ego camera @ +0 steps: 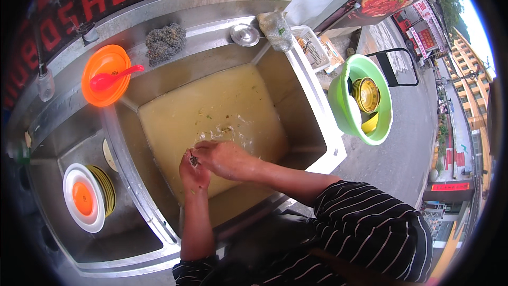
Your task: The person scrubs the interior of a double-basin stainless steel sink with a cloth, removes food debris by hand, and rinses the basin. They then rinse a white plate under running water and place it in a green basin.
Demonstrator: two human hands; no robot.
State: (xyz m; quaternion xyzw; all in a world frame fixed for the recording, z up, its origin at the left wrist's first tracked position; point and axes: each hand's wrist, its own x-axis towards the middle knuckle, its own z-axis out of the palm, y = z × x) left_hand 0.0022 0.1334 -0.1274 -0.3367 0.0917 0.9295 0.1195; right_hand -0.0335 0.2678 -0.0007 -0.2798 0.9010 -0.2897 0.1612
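Note:
Over the murky, yellowish water (222, 99) of a deep stainless-steel sink basin, my two hands meet near its left front side. A small dark and whitish clump (193, 161) shows between them; what it is cannot be made out. My left hand (195, 173) cups it from below. Across its top lies my right hand (224, 159), fingers bent against the left palm and the clump. Bits of green and pale foam float just beyond the hands.
The left basin holds a stack of plates with a white bowl (68, 190) in front. Orange bowls (89, 87) with a red spoon (104, 83) sit on the divider's far end. A steel-wool scrubber (164, 44), metal lid (245, 34) and cloth (276, 30) line the back ledge. At right stands a green tub (339, 103) of bowls.

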